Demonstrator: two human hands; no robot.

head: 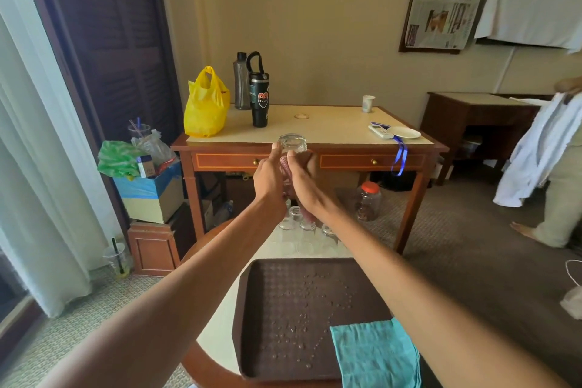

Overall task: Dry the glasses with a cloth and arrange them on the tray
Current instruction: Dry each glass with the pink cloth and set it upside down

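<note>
Held glass (pixel 293 144) up between both hands, long axis near upright, top end clear above the fingers. Left hand (pixel 270 175): fingers curled on its side. Right hand (pixel 304 179): fingers clamped on pink cloth (pixel 286 167) wrapped round its lower part. I judge drying under way. Tray (pixel 252 324) lies below the fingers and nearer me, both hands equally close. It is open but beaded with droplets, with a teal cloth (pixel 374 353) over its near right corner. Other glasses (pixel 299 227) stand on bench (pixel 220 334) directly beneath the fingers, so clear them on descent.

Soft daylight from the curtained window (pixel 19 135) at left, wide-angle bending at edges, perhaps slightly soft focus
</note>
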